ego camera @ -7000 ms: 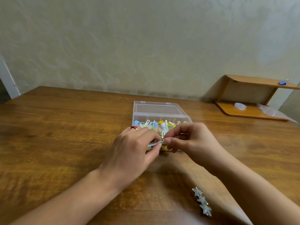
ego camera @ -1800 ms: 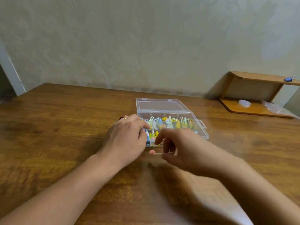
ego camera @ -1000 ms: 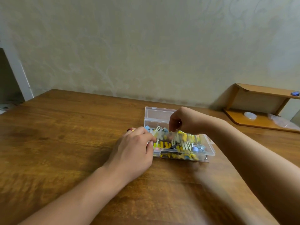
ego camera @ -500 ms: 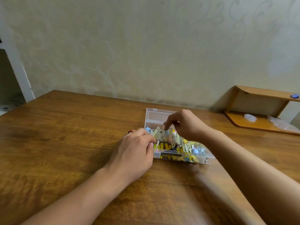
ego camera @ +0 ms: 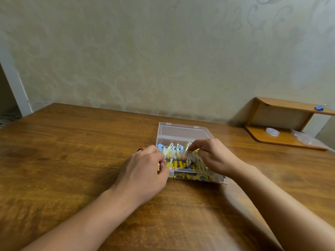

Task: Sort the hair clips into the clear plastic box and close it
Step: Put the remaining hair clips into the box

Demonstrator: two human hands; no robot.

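Note:
The clear plastic box (ego camera: 197, 179) sits open mid-table, its lid (ego camera: 183, 130) lying flat behind it. Several hair clips (ego camera: 178, 164) in yellow, blue and pale tones fill it, some standing clipped along an inner wall. My left hand (ego camera: 145, 171) grips the box's left end. My right hand (ego camera: 214, 156) hovers over the right half, thumb and forefinger pinched on a pale hair clip (ego camera: 196, 158) among the others; motion blur hides the exact grip.
The wooden table (ego camera: 76, 160) meets a patterned wall at the back. At the far right stands a small wooden shelf (ego camera: 282, 140) with a roll of tape (ego camera: 272, 131), a plastic bag (ego camera: 306, 138) and a blue clip (ego camera: 319, 108) on top.
My right hand has drawn back from the box's rear row toward its front right part. The left hand keeps its hold on the box's left end. The view has tilted slightly.

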